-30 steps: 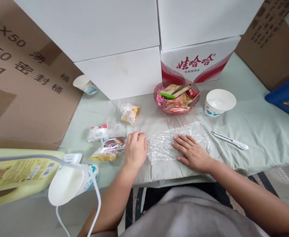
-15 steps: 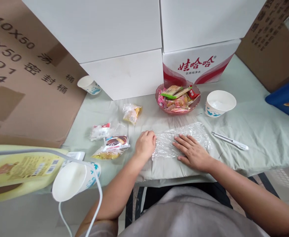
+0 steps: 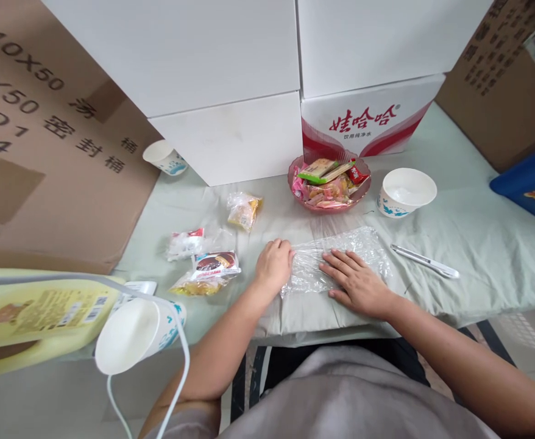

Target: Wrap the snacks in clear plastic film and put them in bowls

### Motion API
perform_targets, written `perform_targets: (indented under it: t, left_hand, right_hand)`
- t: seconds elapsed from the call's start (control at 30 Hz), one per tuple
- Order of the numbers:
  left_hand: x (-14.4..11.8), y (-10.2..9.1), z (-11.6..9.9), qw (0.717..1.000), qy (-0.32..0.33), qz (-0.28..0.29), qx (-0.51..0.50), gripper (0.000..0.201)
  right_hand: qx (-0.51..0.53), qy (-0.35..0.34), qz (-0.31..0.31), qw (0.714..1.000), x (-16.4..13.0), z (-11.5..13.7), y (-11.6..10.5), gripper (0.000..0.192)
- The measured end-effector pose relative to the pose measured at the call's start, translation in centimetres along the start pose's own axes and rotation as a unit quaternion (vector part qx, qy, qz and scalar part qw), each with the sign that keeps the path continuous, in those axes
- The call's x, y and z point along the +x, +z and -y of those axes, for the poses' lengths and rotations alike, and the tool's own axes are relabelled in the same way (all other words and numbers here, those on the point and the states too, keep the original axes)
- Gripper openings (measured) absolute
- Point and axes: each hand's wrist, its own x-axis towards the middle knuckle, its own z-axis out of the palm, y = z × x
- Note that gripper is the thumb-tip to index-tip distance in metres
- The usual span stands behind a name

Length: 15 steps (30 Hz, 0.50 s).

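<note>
Here the left hand curls onto the wrap's left edge on the surface; the right hand lies flat, fingers spread, pinning it. Thin film may bunch or tear.

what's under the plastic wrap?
Under the plastic wrap: pale green cloth, showing through. Right hand lies flat on top, left hand at its left edge, hiding those parts.

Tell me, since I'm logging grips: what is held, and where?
The left hand grips the plastic wrap at its left end; the right hand presses it flat.
</note>
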Motion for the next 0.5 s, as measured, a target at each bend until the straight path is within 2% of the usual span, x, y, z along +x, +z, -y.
perform_targets:
  t: [0.13, 0.2, 0.23, 0.3, 0.37, 0.43, 0.5]
  left_hand:
    - [0.3, -0.6, 1.9, 0.994, -0.081, -0.035, 0.07, 0.011]
    - [-0.1, -1.3, 1.9, 0.99, -0.083, -0.073, 0.085, 0.013]
    - [-0.6, -1.6, 1.5, 0.992, -0.05, -0.087, 0.074, 0.013]
    - [-1.7, -2.0, 0.1, 0.994, 0.076, -0.079, 0.014, 0.011]
    - [-3.2, -2.1, -1.4, 0.976, 0.213, -0.013, -0.054, 0.014]
    - [-4.6, -1.8, -2.1, 0.961, 0.262, 0.038, -0.076, 0.026]
    - [-5.9, -1.4, -1.7, 0.964, 0.256, 0.036, -0.066, 0.028]
  right_hand:
    - [-0.002, 0.002, 0.008, 1.0, 0.0, 0.0, -0.1, 0.057]
    - [-0.002, 0.002, 0.009, 1.0, 0.1, 0.0, 0.0, 0.057]
    - [-0.003, 0.002, 0.008, 1.0, 0.1, 0.0, 0.1, 0.057]
    - [-0.002, 0.001, 0.004, 1.0, 0.1, 0.1, 0.2, 0.057]
    - [-0.002, 0.004, 0.006, 1.0, -0.1, 0.1, 0.2, 0.058]
    - [-0.008, 0.015, 0.013, 1.0, -0.7, -0.1, -0.1, 0.063]
    - [-0.019, 0.032, 0.019, 0.999, -1.9, -0.8, -0.7, 0.069]
